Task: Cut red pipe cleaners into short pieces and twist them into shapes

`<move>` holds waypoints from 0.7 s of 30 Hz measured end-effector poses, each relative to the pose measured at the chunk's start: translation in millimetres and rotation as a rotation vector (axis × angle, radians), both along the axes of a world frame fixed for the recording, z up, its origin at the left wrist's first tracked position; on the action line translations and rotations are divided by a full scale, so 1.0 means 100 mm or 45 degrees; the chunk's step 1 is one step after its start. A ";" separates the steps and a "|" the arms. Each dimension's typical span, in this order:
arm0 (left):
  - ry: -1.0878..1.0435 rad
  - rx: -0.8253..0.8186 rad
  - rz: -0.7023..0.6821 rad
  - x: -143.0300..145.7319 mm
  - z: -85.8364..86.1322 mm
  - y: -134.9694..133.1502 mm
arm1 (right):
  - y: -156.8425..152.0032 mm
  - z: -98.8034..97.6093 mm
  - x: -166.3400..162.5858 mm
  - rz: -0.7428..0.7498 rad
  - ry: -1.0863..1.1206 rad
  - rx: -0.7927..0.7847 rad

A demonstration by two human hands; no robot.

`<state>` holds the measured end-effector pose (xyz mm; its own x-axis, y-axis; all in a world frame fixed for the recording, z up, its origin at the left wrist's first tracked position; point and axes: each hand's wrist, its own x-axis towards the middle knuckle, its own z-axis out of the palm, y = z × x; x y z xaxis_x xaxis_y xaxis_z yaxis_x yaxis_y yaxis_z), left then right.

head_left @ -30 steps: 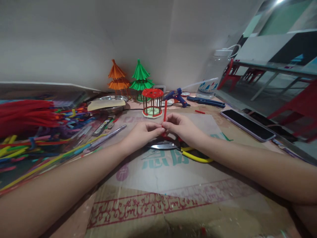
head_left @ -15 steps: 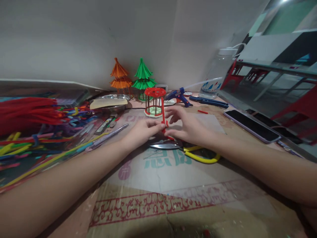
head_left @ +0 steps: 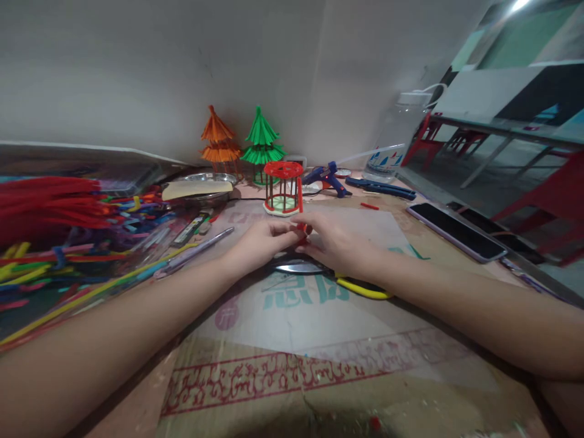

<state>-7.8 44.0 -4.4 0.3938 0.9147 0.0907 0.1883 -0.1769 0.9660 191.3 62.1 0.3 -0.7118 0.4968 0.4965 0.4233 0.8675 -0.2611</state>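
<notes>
My left hand (head_left: pixel 262 242) is closed, its thumb and forefinger pinching the lower part of a red pipe cleaner (head_left: pixel 300 196). One length of it stands upright, and its lower end is bent among the fingertips. From the other side my right hand (head_left: pixel 340 244) grips the same bent part, mostly hiding it. Under the hands lie scissors (head_left: pixel 365 289) with yellow handles, partly covered by the right hand. Just beyond stands a small round pavilion frame (head_left: pixel 283 169) with a red top ring, dark posts and a pale green base.
Orange (head_left: pixel 219 137) and green (head_left: pixel 261 137) tiered pavilions stand by the wall. A blue glue gun (head_left: pixel 332 178), stapler-like blue tool (head_left: pixel 381 187), water bottle (head_left: pixel 387 140) and phone (head_left: pixel 456 231) lie right. Coloured pipe cleaners (head_left: pixel 50 204), a metal dish (head_left: pixel 221 180) and a pen (head_left: pixel 196 250) are left.
My right hand has moved left and down, its spread fingers closing onto the red pipe cleaner beside my left fingertips. My left hand keeps its pinch. The view has shifted slightly.
</notes>
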 end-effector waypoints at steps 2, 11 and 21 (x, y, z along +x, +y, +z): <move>0.002 0.008 -0.010 0.00 0.00 0.01 | -0.01 -0.01 0.00 -0.005 0.007 0.025; 0.021 0.019 -0.034 -0.01 0.00 0.00 | -0.02 0.00 -0.01 -0.067 -0.030 0.054; -0.027 -0.089 0.066 0.01 0.03 -0.01 | -0.01 -0.01 -0.01 -0.047 -0.028 0.005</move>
<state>-6.6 42.7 -1.0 0.3447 0.9381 0.0337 0.1750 -0.0995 0.9795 190.3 61.2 -0.6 -0.7038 0.5210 0.4829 0.4609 0.8522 -0.2477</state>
